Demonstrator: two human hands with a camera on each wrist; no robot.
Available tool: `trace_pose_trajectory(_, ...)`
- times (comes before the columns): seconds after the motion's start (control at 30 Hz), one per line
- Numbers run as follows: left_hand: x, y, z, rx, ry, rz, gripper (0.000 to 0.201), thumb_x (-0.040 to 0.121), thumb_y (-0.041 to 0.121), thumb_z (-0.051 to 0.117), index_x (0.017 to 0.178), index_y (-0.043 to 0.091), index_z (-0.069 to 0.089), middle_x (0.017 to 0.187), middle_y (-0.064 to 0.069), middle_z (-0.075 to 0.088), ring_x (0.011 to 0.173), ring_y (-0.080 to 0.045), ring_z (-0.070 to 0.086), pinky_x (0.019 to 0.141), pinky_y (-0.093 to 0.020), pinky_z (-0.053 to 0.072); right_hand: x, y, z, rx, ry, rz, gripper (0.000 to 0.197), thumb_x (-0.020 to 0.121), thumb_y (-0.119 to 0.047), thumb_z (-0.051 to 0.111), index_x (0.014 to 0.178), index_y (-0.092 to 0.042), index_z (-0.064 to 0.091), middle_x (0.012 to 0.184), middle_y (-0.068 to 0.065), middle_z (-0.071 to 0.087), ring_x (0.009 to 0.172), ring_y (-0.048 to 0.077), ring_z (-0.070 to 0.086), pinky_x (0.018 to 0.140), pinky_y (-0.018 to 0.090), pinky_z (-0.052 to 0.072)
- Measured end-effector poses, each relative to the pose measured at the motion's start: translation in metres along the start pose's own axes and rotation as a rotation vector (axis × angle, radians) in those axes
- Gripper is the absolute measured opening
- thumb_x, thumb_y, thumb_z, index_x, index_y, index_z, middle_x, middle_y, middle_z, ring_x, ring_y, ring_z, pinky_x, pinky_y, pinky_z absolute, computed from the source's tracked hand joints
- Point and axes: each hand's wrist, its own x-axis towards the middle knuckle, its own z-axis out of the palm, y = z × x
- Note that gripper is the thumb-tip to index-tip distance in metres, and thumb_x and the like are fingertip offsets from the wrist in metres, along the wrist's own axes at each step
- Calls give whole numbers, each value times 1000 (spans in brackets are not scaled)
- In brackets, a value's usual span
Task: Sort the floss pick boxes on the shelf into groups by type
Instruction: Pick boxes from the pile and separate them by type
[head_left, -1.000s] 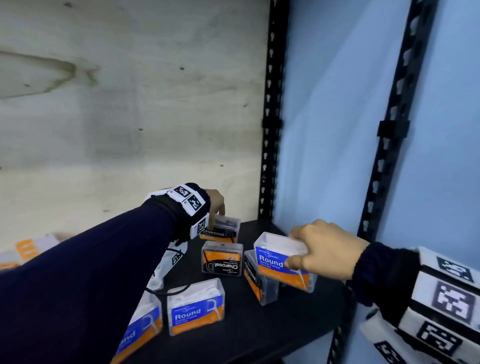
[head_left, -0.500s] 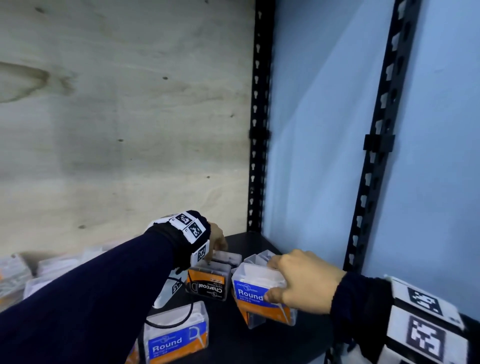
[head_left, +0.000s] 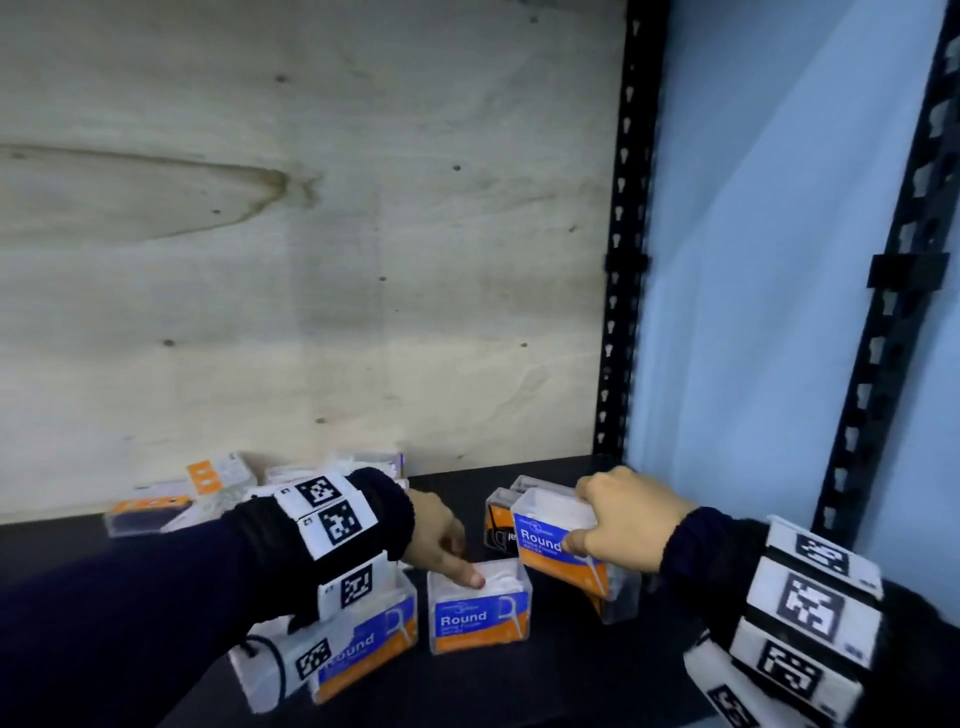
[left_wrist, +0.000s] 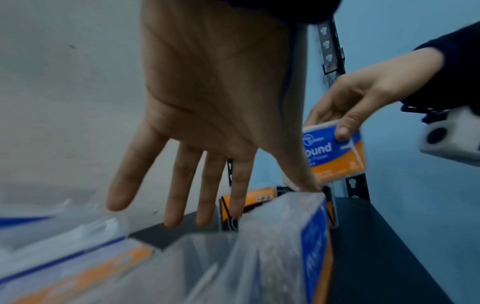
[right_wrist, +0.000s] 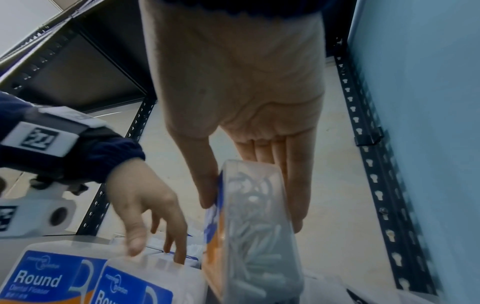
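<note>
1. Black shelf (head_left: 545, 691) carries the floss pick boxes, with a pale plywood back panel (head_left: 311, 260) behind and a blue wall (head_left: 769, 260) to the right.
2. Right hand (head_left: 626, 514) grasps a raised Round box (head_left: 550, 540) from above, thumb on its blue-and-orange front label and fingers down its back; the right wrist view shows this box clear of the shelf, white picks visible through its clear side.
3. Behind and under that raised box stand boxes with orange and black labels (head_left: 496, 525), partly hidden; their text cannot be read fully.
4. Left hand (head_left: 434, 540) is released, fingers straight and spread in the left wrist view, gripping nothing. Its thumb tip touches the top front edge of a standing Round box (head_left: 480, 613) in the middle of the shelf.
5. A second standing Round box (head_left: 363, 649) is just beside that one on its left, partly covered by the left wrist camera and its marker band.
6. Further left, near the back panel, lies a loose cluster of clear boxes (head_left: 208, 493), some with orange labels, too blurred to tell their type.
7. Black slotted uprights (head_left: 623, 260) frame the shelf at the right.
</note>
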Motion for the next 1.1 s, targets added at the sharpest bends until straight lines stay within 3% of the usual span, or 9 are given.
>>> trace_pose_trajectory(0.1,-9,-3,20,-93,-69,10,65,88,51,54,139,15,39,139,-11,51,126,-27,49,102,-34,41,5,-6,2,30,14,18,23,84,-33,58,94,-13,53,116,10,62,95,23,59,73,29,44)
trace_pose_trajectory(0.17,-12,-2,28,-126,-42,17,63,88,44,58,139,14,38,138,-12,50,126,-28,49,103,-35,41,7,-8,2,40,18,29,32,85,-33,58,106,-10,59,116,11,62,93,23,58,67,26,42)
trace_pose_trajectory(0.27,-16,1,34,-129,25,6,58,88,37,60,135,9,40,134,-16,53,123,-31,50,100,-36,42,9,-10,3,50,10,40,36,85,-32,58,112,-8,59,118,12,62,105,26,61,53,18,32)
trace_pose_trajectory(0.37,-21,3,36,-107,58,-3,53,89,28,60,135,9,40,132,-19,54,122,-33,50,98,-37,41,12,-11,4,53,-6,55,39,85,-33,59,114,-8,58,120,11,62,101,24,60,51,17,32)
trace_pose_trajectory(0.47,-29,1,41,-90,53,-13,54,90,21,57,139,10,36,133,-21,52,123,-35,49,98,-39,41,16,-15,5,59,-12,57,40,84,-33,60,114,-8,57,120,10,62,105,24,61,68,23,39)
trace_pose_trajectory(0.7,-52,-29,60,-76,48,-61,53,93,19,53,142,12,32,129,-25,54,120,-38,51,96,-42,42,32,-45,15,51,-79,-3,41,81,-35,63,116,-14,59,121,6,63,109,20,62,91,30,51)
trace_pose_trajectory(0.83,-63,-44,65,-95,24,-99,61,91,20,56,145,15,29,132,-24,52,122,-37,49,99,-41,40,42,-68,23,31,-139,-62,45,83,-35,62,121,-11,57,123,6,64,111,18,61,82,26,47)
trace_pose_trajectory(1.0,-67,-52,67,-112,34,-88,61,91,16,57,145,15,29,133,-26,51,123,-39,48,98,-42,40,50,-89,32,-4,-195,-101,47,86,-32,60,126,-9,52,129,8,60,117,19,58,84,26,46)
trace_pose_trajectory(1.1,-67,-55,69,-129,52,-68,61,91,16,57,145,14,28,134,-26,50,123,-39,48,98,-42,40,53,-95,38,15,-243,-118,50,87,-33,58,129,-10,46,133,8,55,120,20,55,74,23,42)
